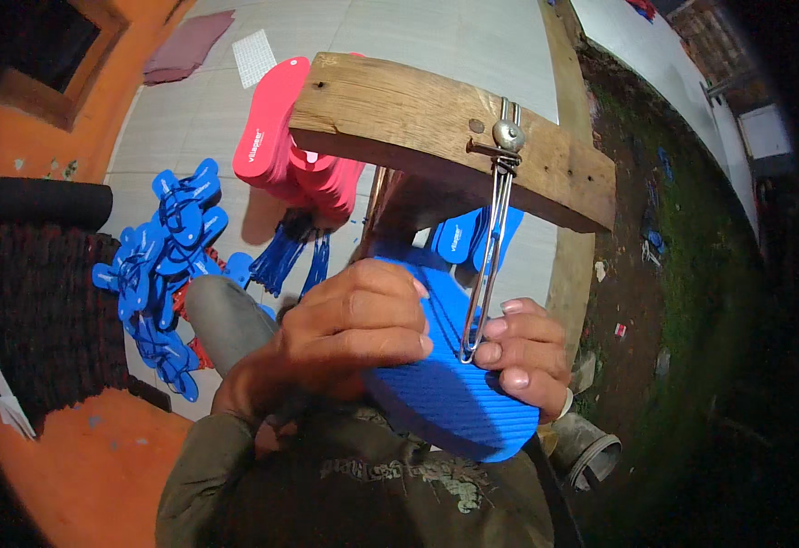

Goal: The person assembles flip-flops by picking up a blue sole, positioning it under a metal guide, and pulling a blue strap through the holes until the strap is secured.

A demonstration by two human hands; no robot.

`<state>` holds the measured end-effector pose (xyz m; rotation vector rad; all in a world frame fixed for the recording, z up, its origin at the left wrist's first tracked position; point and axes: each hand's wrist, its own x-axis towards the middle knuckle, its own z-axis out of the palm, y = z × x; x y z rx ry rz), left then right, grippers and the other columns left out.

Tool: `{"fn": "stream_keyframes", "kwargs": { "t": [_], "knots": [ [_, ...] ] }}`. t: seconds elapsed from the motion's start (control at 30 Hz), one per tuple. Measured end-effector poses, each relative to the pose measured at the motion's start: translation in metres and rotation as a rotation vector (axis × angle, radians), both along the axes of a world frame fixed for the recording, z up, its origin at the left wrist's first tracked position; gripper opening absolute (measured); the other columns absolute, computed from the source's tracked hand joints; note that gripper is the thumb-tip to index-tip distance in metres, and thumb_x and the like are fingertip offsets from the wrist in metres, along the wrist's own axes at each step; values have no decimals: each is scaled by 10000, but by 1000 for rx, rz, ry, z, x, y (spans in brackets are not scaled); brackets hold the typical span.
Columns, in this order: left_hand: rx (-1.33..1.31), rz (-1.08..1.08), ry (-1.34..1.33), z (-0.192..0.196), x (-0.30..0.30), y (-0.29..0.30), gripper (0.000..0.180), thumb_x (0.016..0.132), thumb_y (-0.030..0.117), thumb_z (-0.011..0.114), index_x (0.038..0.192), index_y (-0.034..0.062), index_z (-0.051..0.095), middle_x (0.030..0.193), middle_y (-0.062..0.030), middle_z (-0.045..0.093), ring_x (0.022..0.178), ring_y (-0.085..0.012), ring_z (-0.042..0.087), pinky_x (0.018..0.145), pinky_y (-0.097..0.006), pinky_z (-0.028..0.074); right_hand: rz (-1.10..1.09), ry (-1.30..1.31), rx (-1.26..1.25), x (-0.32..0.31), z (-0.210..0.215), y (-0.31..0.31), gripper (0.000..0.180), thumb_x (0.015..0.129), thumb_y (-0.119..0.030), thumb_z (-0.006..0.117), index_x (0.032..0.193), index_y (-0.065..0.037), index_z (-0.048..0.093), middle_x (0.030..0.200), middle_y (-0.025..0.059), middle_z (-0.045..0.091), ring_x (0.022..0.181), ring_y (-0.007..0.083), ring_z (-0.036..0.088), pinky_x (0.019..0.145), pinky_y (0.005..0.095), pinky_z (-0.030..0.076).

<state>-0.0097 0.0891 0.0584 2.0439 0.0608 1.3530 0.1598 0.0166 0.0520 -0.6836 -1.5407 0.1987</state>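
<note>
A blue flip-flop sole point(459, 406), ribbed side up, lies tilted in front of my body. My left hand point(354, 320) is closed in a fist over its left edge; whatever else may be inside those fingers is hidden. My right hand point(532, 352) grips the sole's right edge, fingertips on the ribbed face. Right beside those fingertips, the looped lower end of a long metal wire hook point(486, 274) touches the sole. From a bolt and round metal head on a wooden beam point(399, 96), the hook hangs down.
Pink soles point(267, 128) stand stacked behind the beam's left end. Blue flip-flops point(166, 265) lie heaped at the left, near bundles of dark blue straps point(285, 256). More blue soles point(459, 233) sit under the beam. A dark stack point(47, 320) stands far left.
</note>
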Motion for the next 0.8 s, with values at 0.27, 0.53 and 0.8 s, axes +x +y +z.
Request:
{"fn": "stream_keyframes", "kwargs": {
  "t": [0.27,0.53,0.8],
  "knots": [
    [4,496,256,31,0,-11,386,659,337,702,860,31,579,855,-110,490,782,-262,481,692,-369,394,-397,-147,-232,-1,18,-14,567,733,-461,631,1079,-52,445,987,103,457,885,218,501,786,369,432],
    [125,787,-2,14,17,-7,627,608,285,787,1009,39,373,934,-32,322,844,-149,355,762,-264,328,-690,-33,4,-17,15,14,626,639,-358,744,1126,-66,481,976,64,455,894,195,397,784,311,323],
    [441,1161,-276,9,28,85,519,605,339,779,874,73,425,865,-78,394,834,-241,385,744,-360,300,-1042,109,249,28,-5,105,535,755,-338,655,1116,-24,416,972,119,431,926,255,399,835,364,298]
  ]
}}
